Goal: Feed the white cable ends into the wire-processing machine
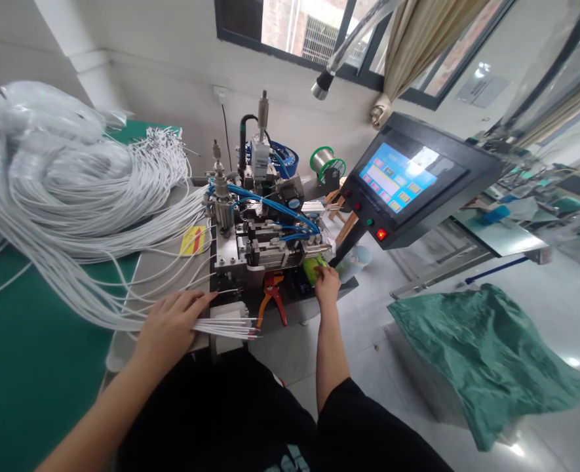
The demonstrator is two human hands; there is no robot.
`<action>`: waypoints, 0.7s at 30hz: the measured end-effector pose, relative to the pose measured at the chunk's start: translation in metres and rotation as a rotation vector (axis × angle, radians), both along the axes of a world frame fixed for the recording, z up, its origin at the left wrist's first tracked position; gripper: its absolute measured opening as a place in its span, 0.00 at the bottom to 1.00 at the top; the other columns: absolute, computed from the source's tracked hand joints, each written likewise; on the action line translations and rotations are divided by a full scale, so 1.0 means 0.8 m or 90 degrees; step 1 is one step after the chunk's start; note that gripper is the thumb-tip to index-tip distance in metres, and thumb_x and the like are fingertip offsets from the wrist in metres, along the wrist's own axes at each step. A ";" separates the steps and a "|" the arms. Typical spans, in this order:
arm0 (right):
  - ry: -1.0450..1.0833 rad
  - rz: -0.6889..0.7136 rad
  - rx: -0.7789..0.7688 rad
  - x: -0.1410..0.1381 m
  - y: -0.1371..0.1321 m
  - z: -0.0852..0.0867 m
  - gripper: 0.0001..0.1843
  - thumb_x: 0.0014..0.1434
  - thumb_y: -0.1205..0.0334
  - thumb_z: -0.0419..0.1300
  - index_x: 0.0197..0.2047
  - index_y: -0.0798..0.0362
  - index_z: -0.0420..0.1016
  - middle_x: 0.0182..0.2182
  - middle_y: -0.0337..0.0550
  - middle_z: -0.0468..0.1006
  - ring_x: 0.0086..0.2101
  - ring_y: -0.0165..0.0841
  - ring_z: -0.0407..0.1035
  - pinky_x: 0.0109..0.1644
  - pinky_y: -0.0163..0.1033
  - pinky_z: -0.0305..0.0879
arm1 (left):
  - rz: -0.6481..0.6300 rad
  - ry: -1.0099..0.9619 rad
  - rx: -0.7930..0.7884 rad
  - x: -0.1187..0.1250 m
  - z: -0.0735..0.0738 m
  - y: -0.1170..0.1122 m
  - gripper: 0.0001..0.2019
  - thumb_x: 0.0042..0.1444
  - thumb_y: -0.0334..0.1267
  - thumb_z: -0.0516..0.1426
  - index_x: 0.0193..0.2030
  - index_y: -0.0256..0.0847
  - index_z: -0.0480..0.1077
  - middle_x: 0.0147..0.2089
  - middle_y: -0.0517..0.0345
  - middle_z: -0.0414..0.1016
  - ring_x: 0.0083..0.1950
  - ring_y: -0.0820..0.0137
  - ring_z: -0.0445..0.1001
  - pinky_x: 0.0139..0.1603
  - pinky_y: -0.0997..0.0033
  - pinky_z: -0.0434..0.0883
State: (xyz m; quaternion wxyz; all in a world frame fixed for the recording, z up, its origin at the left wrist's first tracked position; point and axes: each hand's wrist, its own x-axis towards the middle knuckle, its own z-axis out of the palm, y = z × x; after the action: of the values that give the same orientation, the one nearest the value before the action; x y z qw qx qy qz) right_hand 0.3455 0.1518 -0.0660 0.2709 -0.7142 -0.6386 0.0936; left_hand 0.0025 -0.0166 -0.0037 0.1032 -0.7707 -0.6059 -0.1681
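White cables (83,190): large mass on the left, strands sweeping right and nearward. Machine (270,226): centre, on the far side of both hands.

Left hand (172,321): spread over the strands near the machine's near-left corner. Right hand (328,285): farther right, fingers bent onto a green item (312,269) at the machine's near-right end. Touching it; whether gripped or merely pressed, cannot tell.

Red-and-orange hand tool (272,298): between the hands, touched by neither.

Wire ends (233,326): emerge beside the left thumb, long axis left to right, tips pointing right. Single wire (228,291): just right of the left fingertips, on the far side of the wire ends and roughly parallel. Left hand is clearly nearer; right is well apart. Left fingertips appear to meet this wire; cannot tell if pinched.
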 end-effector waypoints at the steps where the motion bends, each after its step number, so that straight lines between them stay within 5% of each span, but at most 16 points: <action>1: -0.001 0.005 0.006 -0.001 -0.001 -0.002 0.20 0.59 0.70 0.48 0.45 0.51 0.80 0.48 0.49 0.76 0.51 0.42 0.64 0.49 0.42 0.57 | 0.000 -0.001 -0.003 0.000 0.000 0.000 0.26 0.49 0.26 0.49 0.55 0.42 0.72 0.49 0.49 0.75 0.48 0.55 0.70 0.47 0.57 0.67; 6: -0.045 0.002 0.003 -0.010 -0.005 -0.007 0.14 0.60 0.61 0.54 0.46 0.52 0.78 0.49 0.50 0.75 0.51 0.43 0.64 0.50 0.44 0.57 | 0.003 0.001 -0.015 -0.001 -0.002 0.000 0.26 0.50 0.28 0.50 0.56 0.43 0.71 0.50 0.49 0.74 0.49 0.55 0.70 0.47 0.57 0.67; 10: -0.113 -0.012 -0.013 -0.020 -0.006 -0.013 0.21 0.55 0.51 0.62 0.48 0.54 0.75 0.49 0.55 0.73 0.51 0.47 0.63 0.50 0.47 0.58 | 0.005 0.003 -0.023 -0.001 -0.002 0.000 0.27 0.50 0.28 0.50 0.57 0.43 0.71 0.50 0.49 0.74 0.50 0.55 0.70 0.48 0.56 0.67; 21: -0.138 -0.028 0.058 -0.040 0.018 -0.029 0.19 0.57 0.49 0.60 0.41 0.58 0.73 0.40 0.58 0.73 0.46 0.49 0.64 0.47 0.48 0.58 | 0.017 -0.005 -0.027 0.003 0.004 0.001 0.27 0.49 0.26 0.50 0.55 0.44 0.72 0.49 0.50 0.75 0.51 0.57 0.71 0.50 0.58 0.67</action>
State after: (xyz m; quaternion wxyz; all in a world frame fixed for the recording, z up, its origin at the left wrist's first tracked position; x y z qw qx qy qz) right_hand 0.3134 0.1664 -0.0893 0.2345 -0.7209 -0.6519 -0.0198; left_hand 0.0046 -0.0154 -0.0001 0.0865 -0.7640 -0.6198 -0.1567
